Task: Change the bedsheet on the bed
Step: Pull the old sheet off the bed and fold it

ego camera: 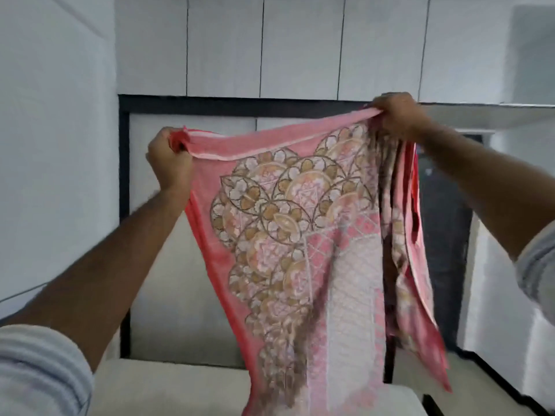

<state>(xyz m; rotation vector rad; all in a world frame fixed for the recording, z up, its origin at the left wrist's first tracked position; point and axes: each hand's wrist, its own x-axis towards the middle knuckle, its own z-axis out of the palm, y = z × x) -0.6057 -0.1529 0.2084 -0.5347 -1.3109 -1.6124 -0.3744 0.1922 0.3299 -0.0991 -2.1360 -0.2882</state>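
Bedsheet point(300, 235), one, pink with a floral medallion print, hangs in the air between two raised hands.

Head view: left hand point(169, 163) at 9 o'clock clenches one top corner, right hand point(396, 115) at 1 o'clock grips a bunched edge; the cloth drapes toward the pale mattress point(168, 385) at 6 o'clock. Likely risk: the gathered right-side folds stay tangled, so the sheet would spread crooked.

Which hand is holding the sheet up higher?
The right hand is higher. It grips a bunched corner of the pink patterned bedsheet up near the cupboards, while the left hand holds the other corner lower down.
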